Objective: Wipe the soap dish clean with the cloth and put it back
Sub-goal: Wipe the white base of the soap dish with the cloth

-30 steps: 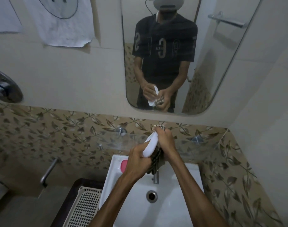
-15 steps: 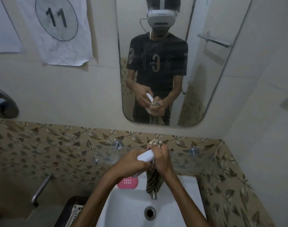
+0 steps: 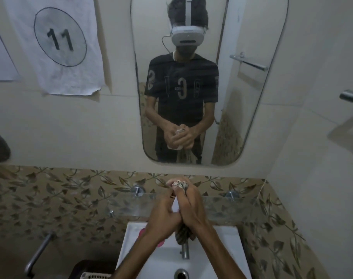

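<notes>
Above the white sink (image 3: 230,244), both my hands are pressed together. Between the palms shows only a thin sliver of the white soap dish (image 3: 175,205). My left hand (image 3: 161,218) wraps around the dish from the left. My right hand (image 3: 192,206) presses the striped cloth (image 3: 179,184) against it; one end of the cloth sticks out above the fingers and the rest hangs down below the hands toward the tap. The mirror (image 3: 258,109) reflects the same two-handed grip.
A pink object (image 3: 142,232) lies on the sink's left rim, partly behind my left wrist. A glass shelf (image 3: 232,206) runs along the leaf-patterned wall just behind my hands. The tap (image 3: 185,251) and drain (image 3: 180,274) are below. A white basket (image 3: 93,276) sits lower left.
My hands have closed together around the soap dish, which showed as a long white piece before and is now nearly hidden. The view has tilted upward toward the mirror.
</notes>
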